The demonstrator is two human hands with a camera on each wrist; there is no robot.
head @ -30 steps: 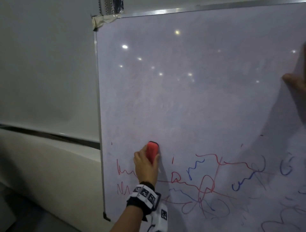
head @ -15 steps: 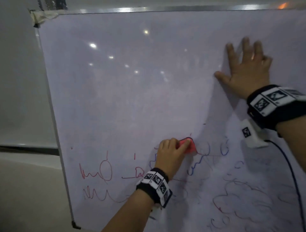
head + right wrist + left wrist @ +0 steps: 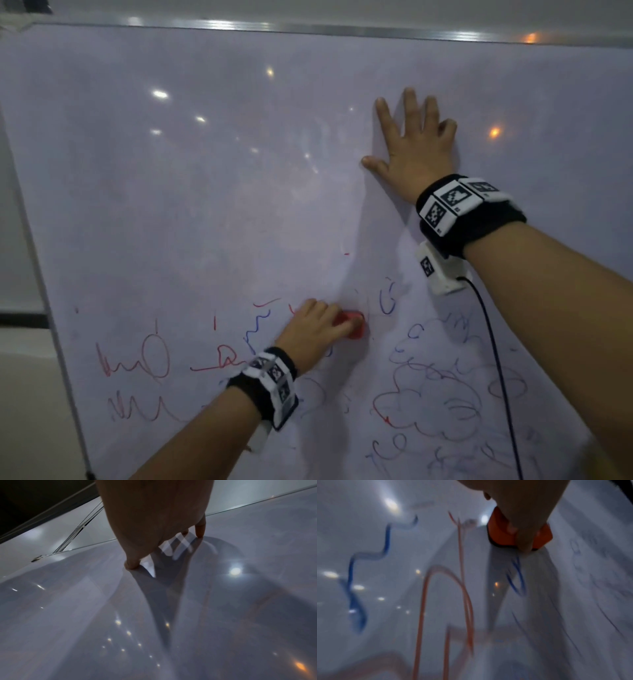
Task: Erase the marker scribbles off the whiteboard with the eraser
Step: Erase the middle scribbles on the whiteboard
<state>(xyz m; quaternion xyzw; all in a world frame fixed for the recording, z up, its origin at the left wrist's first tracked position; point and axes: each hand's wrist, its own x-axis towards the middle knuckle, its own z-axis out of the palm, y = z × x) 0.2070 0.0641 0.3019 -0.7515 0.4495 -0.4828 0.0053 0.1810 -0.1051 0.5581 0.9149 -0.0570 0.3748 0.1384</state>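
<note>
The whiteboard (image 3: 205, 178) fills the head view, its upper half wiped and its lower part covered in red and blue scribbles (image 3: 442, 401). My left hand (image 3: 317, 329) grips a red eraser (image 3: 352, 323) and presses it flat on the board among the scribbles. In the left wrist view the eraser (image 3: 501, 534) shows orange-red with a dark felt base, a finger curled over it. My right hand (image 3: 412, 147) lies flat on the wiped area above, fingers spread. In the right wrist view its fingertips (image 3: 132, 564) touch the board (image 3: 240, 615).
The board's metal frame runs along the top (image 3: 342, 29) and down the left side (image 3: 51, 329). A pale wall (image 3: 20, 394) lies left of it. A black cable (image 3: 496, 359) hangs from my right wrist across the board. Red scribbles (image 3: 137, 366) sit at lower left.
My left hand has carried the eraser to the right along the scribble band, wiping marks there. The head view has swung right, so my right hand has come fully into sight.
</note>
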